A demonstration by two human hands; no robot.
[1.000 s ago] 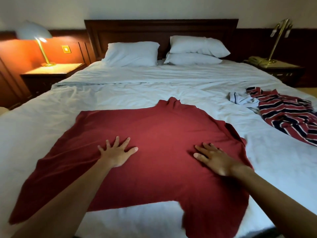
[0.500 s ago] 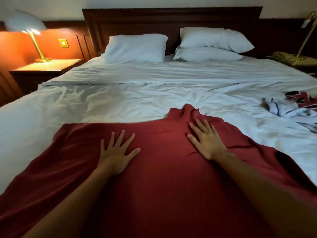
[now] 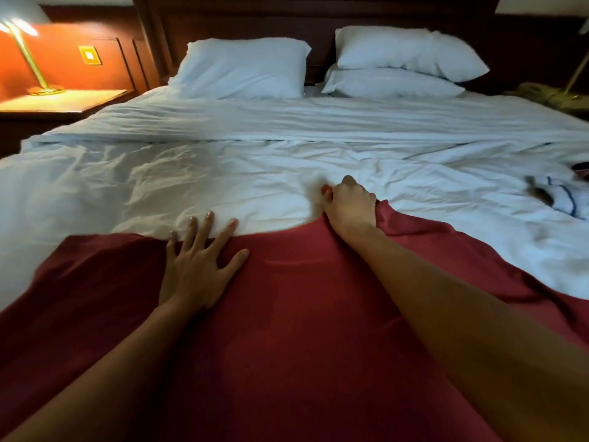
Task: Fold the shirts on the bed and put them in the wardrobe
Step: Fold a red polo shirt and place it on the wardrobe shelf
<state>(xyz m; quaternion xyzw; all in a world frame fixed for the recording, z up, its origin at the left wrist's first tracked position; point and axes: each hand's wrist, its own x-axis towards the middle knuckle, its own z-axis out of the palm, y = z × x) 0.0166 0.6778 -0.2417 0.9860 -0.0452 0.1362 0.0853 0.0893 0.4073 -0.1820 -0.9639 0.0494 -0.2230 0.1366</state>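
A dark red shirt [image 3: 296, 330] lies spread flat across the near part of the white bed [image 3: 223, 173]. My left hand [image 3: 197, 266] presses flat on its far edge, fingers straight and spread, fingertips reaching onto the sheet. My right hand [image 3: 349, 205] grips the shirt's far middle edge, fingers curled round a bunch of red cloth. A second shirt [image 3: 564, 199], white with dark stripes, lies crumpled at the bed's right edge, mostly cut off by the frame.
Three white pillows [image 3: 242, 68] lean against the dark wooden headboard [image 3: 318, 14]. A lit brass lamp [image 3: 22, 36] stands on the left nightstand [image 3: 60, 103]. Another nightstand [image 3: 554, 97] sits at the far right. No wardrobe is in view.
My view has moved closer to the bed. Both hands slid forward over the red shirt to its far edge. My right hand went from flat to gripping the cloth.
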